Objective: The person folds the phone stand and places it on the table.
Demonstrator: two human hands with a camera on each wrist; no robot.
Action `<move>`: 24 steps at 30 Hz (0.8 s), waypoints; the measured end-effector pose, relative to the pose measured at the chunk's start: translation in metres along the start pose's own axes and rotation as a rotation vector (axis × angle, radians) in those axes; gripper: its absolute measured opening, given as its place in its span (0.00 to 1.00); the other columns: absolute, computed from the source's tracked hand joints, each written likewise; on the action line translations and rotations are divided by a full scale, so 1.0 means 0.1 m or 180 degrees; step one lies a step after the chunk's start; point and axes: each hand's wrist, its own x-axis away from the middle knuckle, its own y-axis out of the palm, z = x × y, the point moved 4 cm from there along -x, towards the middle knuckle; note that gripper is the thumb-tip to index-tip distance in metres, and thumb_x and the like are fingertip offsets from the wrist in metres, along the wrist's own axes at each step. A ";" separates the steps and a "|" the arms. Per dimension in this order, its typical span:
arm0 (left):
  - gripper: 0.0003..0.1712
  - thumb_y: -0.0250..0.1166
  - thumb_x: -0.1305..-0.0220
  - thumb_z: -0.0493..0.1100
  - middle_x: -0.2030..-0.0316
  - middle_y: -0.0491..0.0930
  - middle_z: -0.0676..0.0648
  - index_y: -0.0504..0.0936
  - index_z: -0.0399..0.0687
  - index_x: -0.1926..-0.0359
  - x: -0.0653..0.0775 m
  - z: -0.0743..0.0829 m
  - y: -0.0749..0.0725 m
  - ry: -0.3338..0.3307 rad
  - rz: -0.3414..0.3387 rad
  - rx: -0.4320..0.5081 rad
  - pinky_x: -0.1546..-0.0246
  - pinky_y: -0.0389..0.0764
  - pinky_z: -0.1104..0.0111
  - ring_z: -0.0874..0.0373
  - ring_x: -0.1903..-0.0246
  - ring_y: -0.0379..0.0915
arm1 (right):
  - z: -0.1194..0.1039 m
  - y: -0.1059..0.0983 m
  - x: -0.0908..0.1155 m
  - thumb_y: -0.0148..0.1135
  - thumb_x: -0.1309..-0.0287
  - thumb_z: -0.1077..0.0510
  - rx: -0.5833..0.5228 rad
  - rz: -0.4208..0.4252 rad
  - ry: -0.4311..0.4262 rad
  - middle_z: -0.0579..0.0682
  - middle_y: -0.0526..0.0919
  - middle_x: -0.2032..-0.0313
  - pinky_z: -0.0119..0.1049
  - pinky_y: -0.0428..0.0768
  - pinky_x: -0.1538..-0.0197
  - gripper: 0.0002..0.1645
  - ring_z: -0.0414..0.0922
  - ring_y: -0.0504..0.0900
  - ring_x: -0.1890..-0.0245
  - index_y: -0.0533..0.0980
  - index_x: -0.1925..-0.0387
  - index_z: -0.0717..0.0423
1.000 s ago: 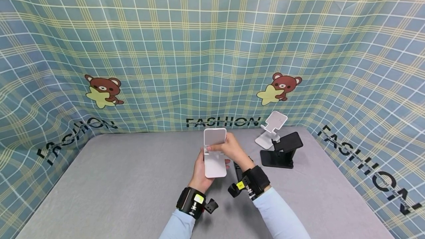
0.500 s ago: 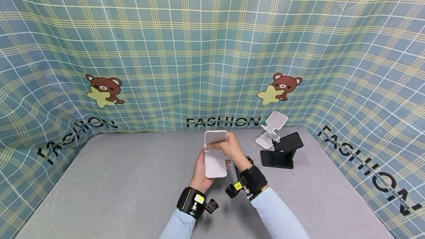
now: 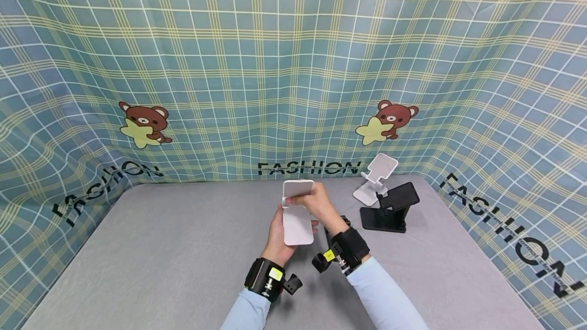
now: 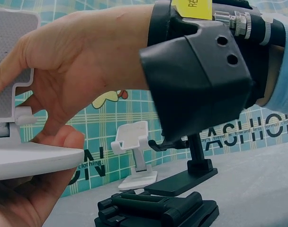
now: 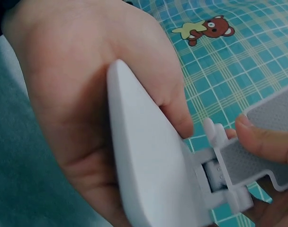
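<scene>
A white folding phone stand [image 3: 298, 230] is held up over the table in the head view. The left hand [image 3: 277, 241] grips its flat base from below and behind, with fingertips showing at the right edge. At the upper plate [image 3: 298, 187], the right hand [image 3: 320, 205] pinches with its thumb across the front. In the right wrist view the hinge [image 5: 214, 177] between base [image 5: 151, 156] and plate shows, and the plate stands at an angle to the base. From the left wrist view, the right hand's thumb lies on the plate's grey pad [image 4: 4, 52].
A folded black stand [image 4: 156, 208] lies on the grey table [image 3: 160, 248], partly under the right forearm. Behind it to the right stand an opened black phone stand [image 3: 390, 208] and an opened white one [image 3: 380, 168]. A plaid curtain [image 3: 229, 90] encloses the table's back and sides.
The upper plate has tilted on its hinge and looks shorter in the head view. The right wrist has shifted slightly left; the left hand stays put.
</scene>
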 end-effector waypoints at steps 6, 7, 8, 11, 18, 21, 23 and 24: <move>0.33 0.24 0.26 0.62 0.51 0.80 0.43 0.61 0.53 0.34 -0.01 0.00 0.02 0.0008 -0.0201 0.0104 0.58 0.81 0.59 0.52 0.61 0.82 | -0.13 -0.14 0.01 0.71 0.54 0.64 0.0155 -0.0591 -0.0027 0.59 0.79 0.50 0.43 0.76 0.52 0.34 0.52 0.78 0.53 0.72 0.41 0.55; 0.33 0.24 0.26 0.62 0.50 0.80 0.42 0.60 0.53 0.33 -0.02 0.00 0.02 0.0011 -0.0229 0.0095 0.57 0.81 0.59 0.52 0.61 0.82 | -0.17 -0.18 0.01 0.72 0.55 0.63 0.0209 -0.0666 -0.0017 0.59 0.77 0.46 0.46 0.76 0.49 0.38 0.54 0.77 0.50 0.69 0.39 0.54; 0.33 0.24 0.26 0.62 0.50 0.80 0.42 0.59 0.53 0.32 -0.02 0.00 0.02 0.0001 -0.0242 0.0088 0.56 0.81 0.59 0.52 0.61 0.82 | -0.22 -0.23 0.01 0.72 0.55 0.63 0.0250 -0.0714 0.0025 0.59 0.74 0.43 0.48 0.75 0.47 0.42 0.56 0.75 0.46 0.66 0.36 0.52; 0.34 0.22 0.26 0.61 0.49 0.80 0.42 0.58 0.50 0.31 -0.02 -0.01 0.01 -0.0012 -0.0199 0.0027 0.56 0.81 0.59 0.52 0.61 0.82 | -0.42 -0.36 0.01 0.75 0.57 0.60 0.0495 -0.0743 0.0067 0.60 0.63 0.34 0.55 0.70 0.40 0.53 0.60 0.65 0.36 0.57 0.30 0.49; 0.36 0.23 0.26 0.62 0.49 0.80 0.42 0.60 0.47 0.32 -0.02 -0.01 0.02 -0.0055 -0.0170 0.0023 0.54 0.81 0.58 0.52 0.59 0.82 | -0.89 -0.51 0.03 0.81 0.67 0.45 0.1337 -0.0309 -0.0373 0.52 0.22 0.26 0.66 0.45 0.31 0.81 0.56 0.26 0.26 0.29 0.27 0.33; 0.36 0.23 0.26 0.62 0.49 0.80 0.43 0.58 0.49 0.31 -0.02 -0.02 0.02 -0.0107 -0.0192 0.0029 0.53 0.80 0.58 0.53 0.58 0.82 | -0.99 -0.44 0.06 0.83 0.75 0.39 0.1784 -0.0166 -0.0664 0.50 0.11 0.30 0.65 0.30 0.32 0.88 0.53 0.14 0.30 0.24 0.28 0.30; 0.35 0.24 0.26 0.63 0.49 0.80 0.43 0.57 0.51 0.30 -0.02 -0.03 0.02 -0.0135 -0.0203 0.0032 0.52 0.80 0.58 0.53 0.58 0.82 | -1.01 -0.36 0.08 0.83 0.79 0.37 0.2153 -0.0121 -0.0859 0.51 0.09 0.31 0.65 0.23 0.34 0.90 0.53 0.11 0.32 0.24 0.28 0.31; 0.35 0.26 0.26 0.63 0.48 0.79 0.43 0.57 0.51 0.30 -0.02 -0.03 0.02 -0.0139 -0.0210 0.0045 0.52 0.80 0.58 0.53 0.58 0.82 | -1.02 -0.32 0.09 0.83 0.80 0.36 0.2318 -0.0119 -0.0940 0.52 0.09 0.32 0.66 0.22 0.34 0.90 0.54 0.10 0.32 0.24 0.28 0.32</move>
